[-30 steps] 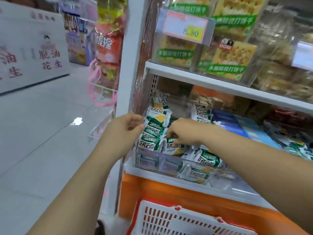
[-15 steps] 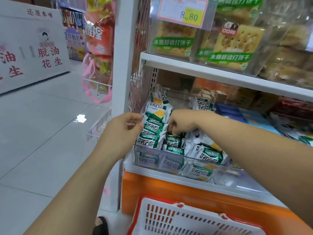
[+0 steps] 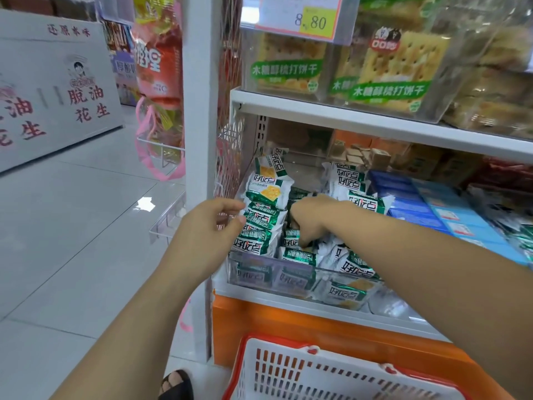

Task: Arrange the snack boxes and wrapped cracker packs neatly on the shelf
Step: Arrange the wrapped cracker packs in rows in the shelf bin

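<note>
Right hand [image 3: 311,217] dipped lower, grip pinching green-white cracker packs [image 3: 266,194], left hand [image 3: 206,229] fingers spread, touching them

The cracker packs [image 3: 266,217] are wrapped in glossy, crinkled plastic film, behind a clear, smooth plastic bin front [image 3: 288,272]. The shelf [image 3: 375,122] looks like matt white-painted metal. The near basket [image 3: 331,376] is perforated plastic; the floor [image 3: 72,226] is glossy tile.
</note>
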A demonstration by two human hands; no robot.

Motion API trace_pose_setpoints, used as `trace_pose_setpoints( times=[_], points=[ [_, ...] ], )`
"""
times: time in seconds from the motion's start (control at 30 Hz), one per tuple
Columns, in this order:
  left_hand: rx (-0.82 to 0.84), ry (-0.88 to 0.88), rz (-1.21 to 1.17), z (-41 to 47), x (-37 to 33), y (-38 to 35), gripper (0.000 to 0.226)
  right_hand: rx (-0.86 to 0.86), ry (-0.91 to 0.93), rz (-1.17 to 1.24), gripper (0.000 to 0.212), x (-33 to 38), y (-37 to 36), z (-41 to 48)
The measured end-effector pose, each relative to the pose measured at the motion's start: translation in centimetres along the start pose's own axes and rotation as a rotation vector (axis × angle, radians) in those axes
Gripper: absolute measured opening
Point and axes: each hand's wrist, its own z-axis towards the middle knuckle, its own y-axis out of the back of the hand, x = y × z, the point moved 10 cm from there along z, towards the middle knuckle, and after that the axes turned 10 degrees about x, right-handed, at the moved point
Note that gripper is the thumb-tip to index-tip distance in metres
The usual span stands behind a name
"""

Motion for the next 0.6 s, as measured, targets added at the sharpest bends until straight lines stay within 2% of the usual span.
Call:
trace_pose_setpoints(
  times=[0.3, 0.5, 0.6],
  points=[
    [-0.003, -0.001, 0.011, -0.2, -0.4, 0.0, 0.020, -0.062, 0.014, 0.028, 0.027, -0.7, 2.4, -1.3],
    [-0.002, 0.004, 0.015, -0.3, -0.3, 0.0, 0.019, -0.111, -0.033, 0.009, 0.040, -1.5, 4.3, -3.1],
    [0.004, 0.006, 0.006, -0.2, -0.3, -0.1, 0.019, -0.130, -0.078, 0.032, 0.039, -2.2, 4.6, -3.3]
  ],
)
